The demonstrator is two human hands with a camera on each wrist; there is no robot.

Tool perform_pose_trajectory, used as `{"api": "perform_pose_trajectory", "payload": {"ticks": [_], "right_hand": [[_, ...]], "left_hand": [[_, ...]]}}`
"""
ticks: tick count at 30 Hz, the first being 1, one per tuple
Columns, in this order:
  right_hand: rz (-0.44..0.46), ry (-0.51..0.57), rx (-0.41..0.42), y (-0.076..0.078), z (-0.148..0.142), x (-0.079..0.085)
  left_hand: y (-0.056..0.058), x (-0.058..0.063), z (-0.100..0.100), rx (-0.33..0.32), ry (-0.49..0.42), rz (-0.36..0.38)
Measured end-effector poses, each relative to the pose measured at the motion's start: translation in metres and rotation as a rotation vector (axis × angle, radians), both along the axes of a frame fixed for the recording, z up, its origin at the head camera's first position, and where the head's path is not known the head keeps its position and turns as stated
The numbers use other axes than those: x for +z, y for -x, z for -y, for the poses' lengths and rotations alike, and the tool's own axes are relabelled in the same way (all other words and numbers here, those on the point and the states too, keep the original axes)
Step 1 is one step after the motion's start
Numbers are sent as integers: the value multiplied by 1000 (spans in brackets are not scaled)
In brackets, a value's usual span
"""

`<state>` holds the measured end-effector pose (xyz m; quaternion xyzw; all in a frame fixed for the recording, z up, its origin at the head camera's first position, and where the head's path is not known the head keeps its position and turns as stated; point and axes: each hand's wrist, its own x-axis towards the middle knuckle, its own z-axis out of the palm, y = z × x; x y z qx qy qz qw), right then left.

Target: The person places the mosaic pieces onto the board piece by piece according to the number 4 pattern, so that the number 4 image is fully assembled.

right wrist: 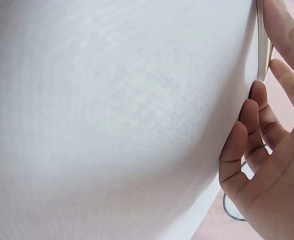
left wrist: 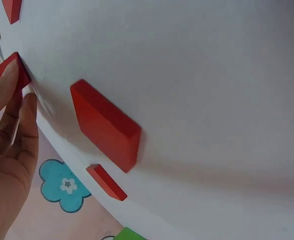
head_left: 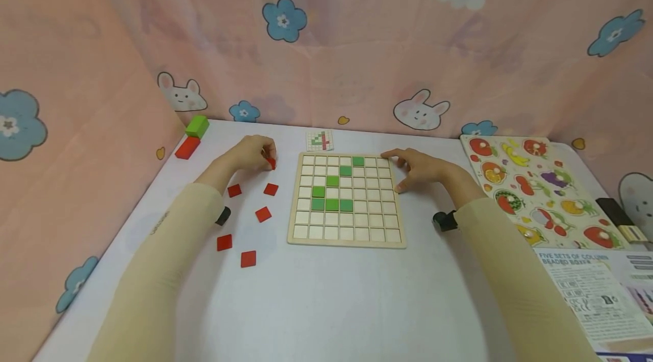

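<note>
My left hand (head_left: 252, 152) pinches a red square tile (head_left: 272, 164) between thumb and fingers, low over the table left of the board. The left wrist view shows the thumb lying flat along that tile (left wrist: 22, 75). Several loose red tiles (head_left: 248, 259) lie scattered below this hand. A wooden grid board (head_left: 347, 243) is in the middle, with several green tiles (head_left: 333, 181) in its squares forming a diagonal and a short row. At its upper right edge rests my right hand (head_left: 420, 169), index finger at the corner and thumb at the side; its other fingertips (right wrist: 234, 140) touch the table.
Behind the board lies a small pattern card (head_left: 319, 141) with green and red squares. A green block (head_left: 197, 126) and a red block (head_left: 187, 148) sit at the back left. On the right are a fruit puzzle board (head_left: 541, 186), a printed box (head_left: 586, 294) and a dark object (head_left: 614, 212).
</note>
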<state>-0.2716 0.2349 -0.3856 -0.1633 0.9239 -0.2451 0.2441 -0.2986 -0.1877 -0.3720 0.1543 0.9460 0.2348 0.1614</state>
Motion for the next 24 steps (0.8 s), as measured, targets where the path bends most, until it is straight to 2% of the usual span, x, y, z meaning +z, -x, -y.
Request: {"api": "perform_pose_trajectory", "payload": {"ticks": [4, 8, 13, 17, 20, 24], "right_hand": [[-3, -1, 3, -1, 0, 1], [-3, 1, 6, -1, 0, 2], [-5, 3, 10, -1, 0, 1], [2, -6, -3, -1, -1, 1], [3, -12, 1, -1, -1, 1], [-1, -13, 11, 0, -2, 1]], "left_hand": [[2, 0, -8, 11, -61, -42], [5, 3, -29, -2, -125, -71], [7, 8, -67, -35, -214, -93], [8, 11, -102, -86, -285, -112], [5, 11, -127, -121, -328, -93], [-1, 10, -153, -147, -310, -68]]}}
